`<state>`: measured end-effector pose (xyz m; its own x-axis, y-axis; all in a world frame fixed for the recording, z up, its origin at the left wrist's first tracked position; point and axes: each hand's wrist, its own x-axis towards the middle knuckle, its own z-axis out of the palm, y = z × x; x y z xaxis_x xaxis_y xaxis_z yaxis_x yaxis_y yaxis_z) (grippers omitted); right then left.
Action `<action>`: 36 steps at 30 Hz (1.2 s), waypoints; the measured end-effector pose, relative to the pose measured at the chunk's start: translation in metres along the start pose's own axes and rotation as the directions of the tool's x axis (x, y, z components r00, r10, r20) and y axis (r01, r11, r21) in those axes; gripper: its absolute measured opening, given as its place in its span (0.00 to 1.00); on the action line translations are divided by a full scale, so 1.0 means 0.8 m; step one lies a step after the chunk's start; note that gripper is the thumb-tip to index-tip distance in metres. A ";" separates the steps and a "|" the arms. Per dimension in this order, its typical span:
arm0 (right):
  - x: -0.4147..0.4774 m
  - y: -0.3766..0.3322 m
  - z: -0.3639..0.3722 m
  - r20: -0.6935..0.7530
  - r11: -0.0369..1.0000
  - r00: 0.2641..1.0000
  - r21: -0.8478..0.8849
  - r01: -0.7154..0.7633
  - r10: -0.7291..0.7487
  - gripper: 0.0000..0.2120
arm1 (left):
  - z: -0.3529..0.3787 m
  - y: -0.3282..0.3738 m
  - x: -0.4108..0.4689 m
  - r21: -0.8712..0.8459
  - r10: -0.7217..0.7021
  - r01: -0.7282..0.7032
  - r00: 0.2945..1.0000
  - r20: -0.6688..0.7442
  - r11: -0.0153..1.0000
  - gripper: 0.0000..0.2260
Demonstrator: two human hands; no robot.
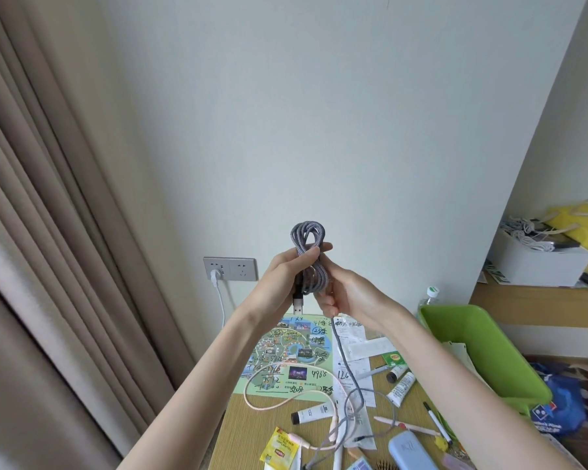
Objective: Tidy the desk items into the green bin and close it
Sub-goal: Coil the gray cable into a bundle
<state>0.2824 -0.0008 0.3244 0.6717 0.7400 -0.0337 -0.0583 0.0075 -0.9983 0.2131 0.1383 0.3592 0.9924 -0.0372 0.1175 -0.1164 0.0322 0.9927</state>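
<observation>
**Above the desk, in front of the wall: grey cable coil held in both hands**

Left fingers (324,247) wrap round the back of the coil, tips poking out on its right side; the thumb presses across the front. Right fingers (330,301) are curled round the lower part of the coil, where the loose tail leaves. Can't tell how many fingers actually touch it, since the coil hides the palm sides.

- Left hand (279,283) grips the cable (308,239) mid-coil, with the top loops sticking up above the fingers.
- Right hand (353,296) holds it just below, touching the left hand.
- Plug (298,305) hangs out under the left hand, metal end down.
- The tail drops from the right hand to the desk (248,425) and loops among the clutter. Its far end gets lost there.

Green bin (489,337) sits at the right edge of the desk, open, with papers (459,351) inside. The right forearm covers its near side.

On the desk:
- a map sheet (286,351) with handwritten numbers
- a pink cable (252,398) looped over the map
- a few tubes (314,412)
- a yellow tea packet (280,447)
- pens
- a blue case (409,451), cut off by the frame bottom

The small items at the bottom edge are too cropped to name.

Wall socket (230,269) sits behind the left hand, and a white cord (221,300) plugged into it runs down behind the left forearm. Shelf (537,295) at right holds a white box (540,266) with tangled white cords on top. Yellow stuff behind the box is unclear. Curtain (48,232) at left.
</observation>
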 end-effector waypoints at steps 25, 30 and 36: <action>-0.028 -0.047 -0.028 -0.077 0.919 0.996 -0.395 0.003 -0.036 0.10 | -0.032 -0.009 -0.004 0.063 0.011 0.008 0.956 -0.294 0.998 0.15; -0.024 -0.060 -0.019 -0.075 0.895 0.990 -0.439 0.075 -0.120 0.12 | -0.022 -0.017 -0.009 0.204 0.064 -0.035 0.988 -0.138 0.978 0.14; -0.019 -0.063 -0.019 -0.126 0.914 0.978 -0.392 0.107 -0.168 0.13 | -0.011 -0.030 -0.006 0.294 0.003 -0.001 1.000 -0.004 0.956 0.10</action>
<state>0.2866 -0.0226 0.3744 0.7595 0.6376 0.1291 0.3079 -0.1774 -0.9347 0.2116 0.1463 0.3344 0.9922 -0.0328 0.1202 -0.1246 -0.2630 0.9567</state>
